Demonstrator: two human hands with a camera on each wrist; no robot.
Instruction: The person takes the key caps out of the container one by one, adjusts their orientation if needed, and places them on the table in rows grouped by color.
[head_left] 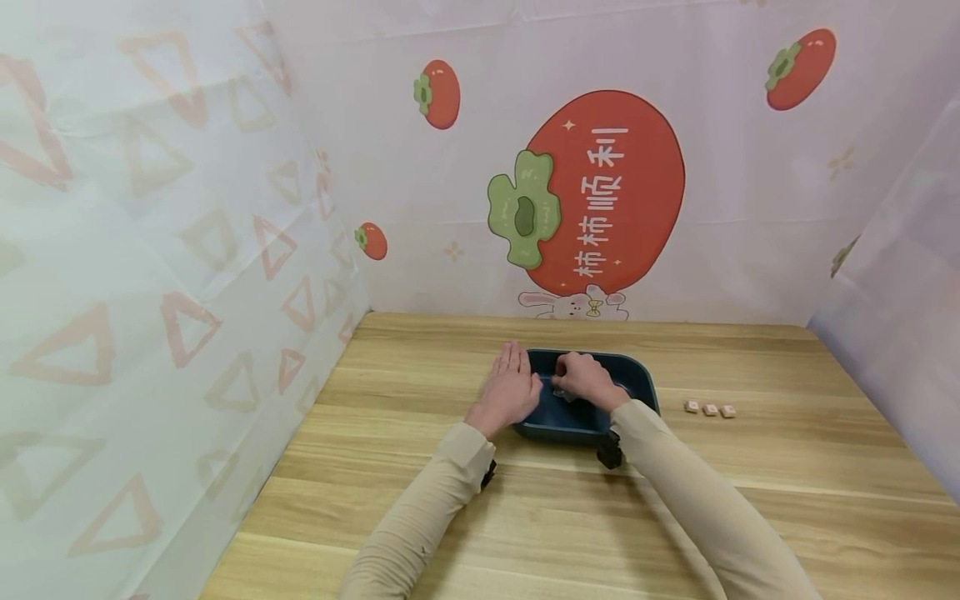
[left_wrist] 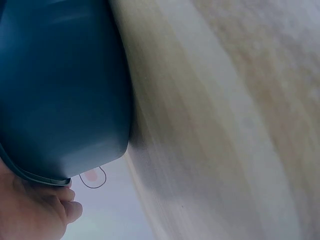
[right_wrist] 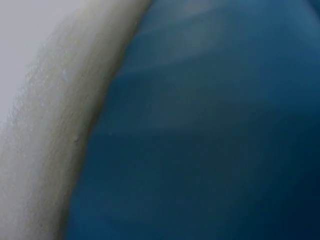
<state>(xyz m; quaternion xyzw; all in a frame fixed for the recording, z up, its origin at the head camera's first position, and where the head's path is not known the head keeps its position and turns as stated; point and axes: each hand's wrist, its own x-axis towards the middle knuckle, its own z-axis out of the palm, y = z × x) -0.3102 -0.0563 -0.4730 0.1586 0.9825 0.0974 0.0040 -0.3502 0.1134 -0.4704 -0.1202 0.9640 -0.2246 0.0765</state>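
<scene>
A dark blue rectangular tub (head_left: 564, 433) with rounded corners stands on the wooden table. My left hand (head_left: 510, 390) is at its left rim, fingers lying forward along the outside and thumb over the inside. The left wrist view shows the tub's smooth outer wall (left_wrist: 65, 90), with that hand's fingers (left_wrist: 42, 210) against the rim. Inside the tub, my right hand (head_left: 585, 379) has its fingers curled down, pinching a small pale translucent thing (head_left: 564, 396) that the fingers partly cover. Blue tub surface and a pale sleeve (right_wrist: 55, 140) fill the right wrist view; no fingers appear there.
To the right of the tub, three small whitish blocks (head_left: 710, 409) with reddish marks lie in a row on the table (head_left: 375, 400). White printed sheets with red persimmons (head_left: 630, 192) hang behind, and another sheet (head_left: 165, 250) runs along the left side.
</scene>
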